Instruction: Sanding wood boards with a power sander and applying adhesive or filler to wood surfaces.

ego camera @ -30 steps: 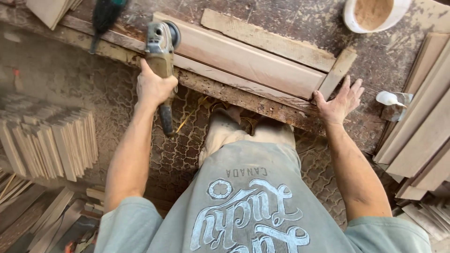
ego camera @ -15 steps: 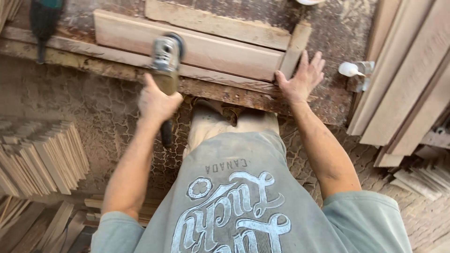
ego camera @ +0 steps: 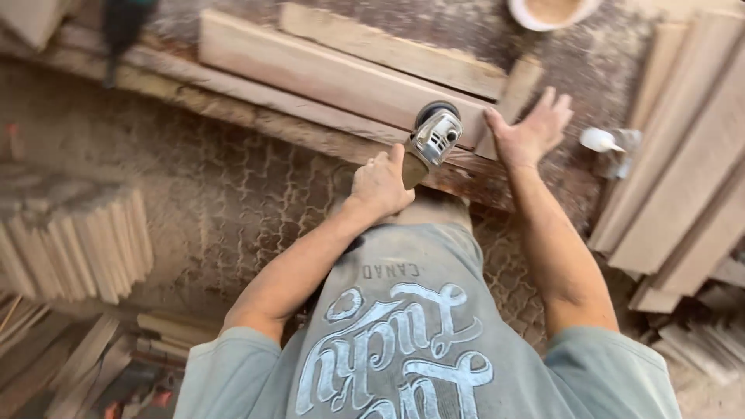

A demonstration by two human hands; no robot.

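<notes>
Head cam has my left hand (ego camera: 380, 184) wrapped tight on the angle grinder (ego camera: 431, 140) at the wood plank (ego camera: 341, 77) edge, right hand (ego camera: 530, 132) spread flat; feels heavy, rigid, so I'd grip its body.

Warm, even daylight; soft shadows; motion blur throughout, worst at edges; no glare.

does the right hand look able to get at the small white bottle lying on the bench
Probably yes: the right hand lies flat on the board end, and only bare, dusty bench separates it from the white bottle just beside it.
</notes>
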